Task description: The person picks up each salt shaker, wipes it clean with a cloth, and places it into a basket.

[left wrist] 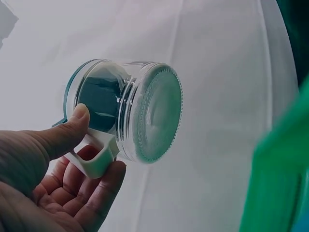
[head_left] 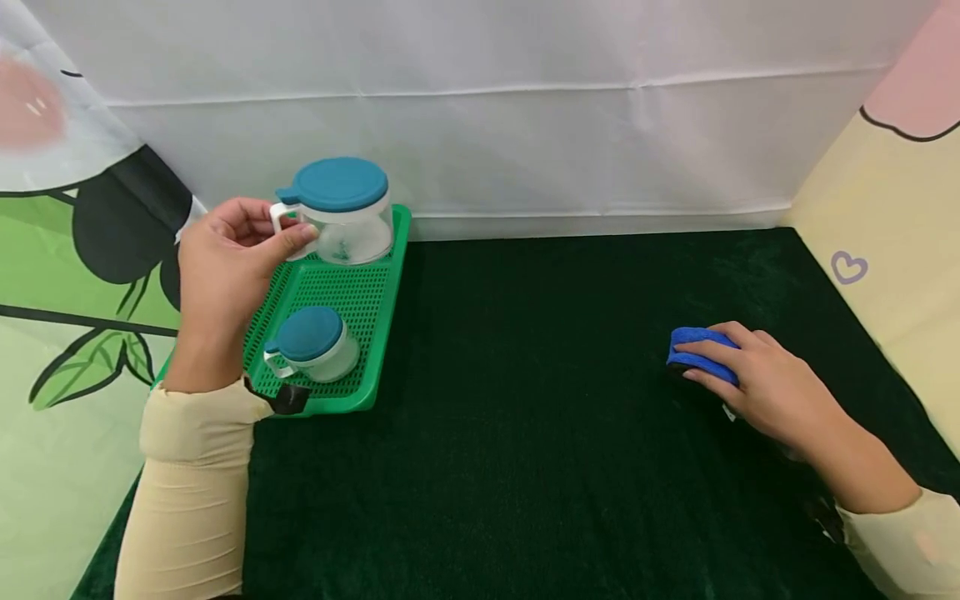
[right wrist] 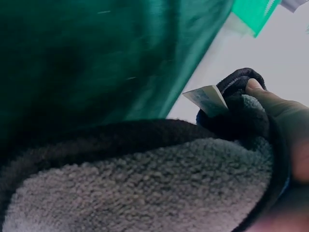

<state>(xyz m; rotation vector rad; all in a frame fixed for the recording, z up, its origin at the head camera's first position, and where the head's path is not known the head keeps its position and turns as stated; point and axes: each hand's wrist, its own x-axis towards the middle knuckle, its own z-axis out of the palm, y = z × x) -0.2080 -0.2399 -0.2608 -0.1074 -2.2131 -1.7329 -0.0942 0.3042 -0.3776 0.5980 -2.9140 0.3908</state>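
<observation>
My left hand (head_left: 225,275) pinches the white handle (left wrist: 96,157) of a larger clear jar (head_left: 356,237) with a blue lid. The jar is up over the far end of a green mesh tray (head_left: 386,333), and its ribbed base shows in the left wrist view. A smaller jar (head_left: 326,358), with the same blue lid and white handle, stands in the tray's near part. Off to the right, my right hand (head_left: 787,392) grips a folded blue cloth (head_left: 701,346) low over the table. The right wrist view shows the cloth's grey fleecy side, black edging and a pale label (right wrist: 208,99).
Dark green fabric (head_left: 540,375) covers the table. A white curtain (head_left: 525,158) hangs along the back, and printed cloth panels (head_left: 907,275) stand at both sides. The tray sits close to the left panel.
</observation>
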